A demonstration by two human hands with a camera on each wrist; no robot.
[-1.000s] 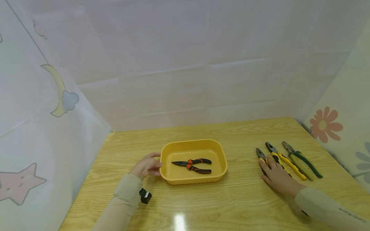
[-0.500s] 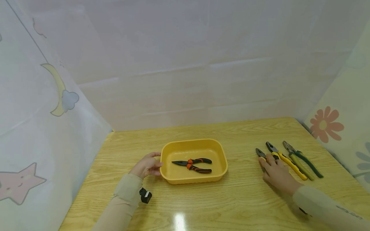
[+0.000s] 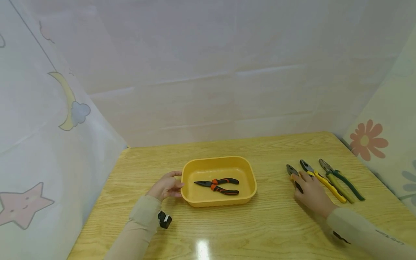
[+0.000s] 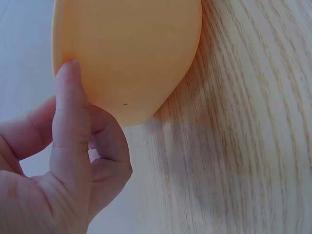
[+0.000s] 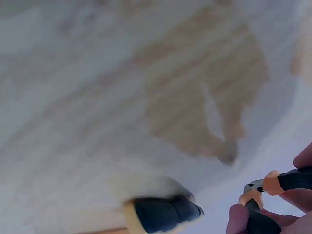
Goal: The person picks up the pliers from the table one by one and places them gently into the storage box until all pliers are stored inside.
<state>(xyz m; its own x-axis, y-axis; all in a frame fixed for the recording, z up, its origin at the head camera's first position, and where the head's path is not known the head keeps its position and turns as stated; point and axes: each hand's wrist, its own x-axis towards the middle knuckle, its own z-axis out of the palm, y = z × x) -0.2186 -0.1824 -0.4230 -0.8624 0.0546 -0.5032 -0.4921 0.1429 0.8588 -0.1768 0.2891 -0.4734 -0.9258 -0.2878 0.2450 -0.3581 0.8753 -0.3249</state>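
Note:
My left hand pinches the left rim of a yellow plastic tray. In the left wrist view the thumb lies over the wall of the tray and the other fingers are outside it. Long-nose pliers with black and orange handles lie in the tray. On the right, my right hand grips the handles of a second pair of pliers. The right wrist view shows these pliers with black and orange handles between thumb and fingers; their tips are blurred.
Right of my right hand lie yellow-and-black pliers and green-handled pliers. A black-and-yellow handle is close by in the right wrist view. A small black object is beside the left wrist. Printed sheets wall the wooden table.
My right hand has closed round the handles of the second pliers and shifted them slightly left and away from the neighbouring pair. The left hand and tray stay in place.

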